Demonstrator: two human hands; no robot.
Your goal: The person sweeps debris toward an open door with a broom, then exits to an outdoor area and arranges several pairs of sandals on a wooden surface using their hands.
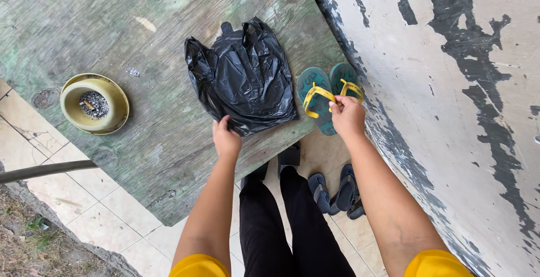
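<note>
Hands at a black bag and a pair of flip-flops on a worn worktop

The right hand (pixel 347 117) is clamped on the yellow straps of 2 teal flip-flops (pixel 329 91); the left hand (pixel 226 139), fingers spread, presses the black plastic bag (pixel 244 77) just beside them at 9 o'clock, on the weathered wooden worktop (pixel 157 23); farther toward 9 o'clock sits an ashtray (pixel 94 103).

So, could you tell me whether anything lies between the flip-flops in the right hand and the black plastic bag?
Nothing visible does. The right hand holds the flip-flops beside the black bag, with only bare tabletop between; the left hand touches the bag's near edge.

glossy plastic bag (pixel 243 74), weathered wooden table (pixel 152 142), rubber sandals (pixel 326 94)
</note>
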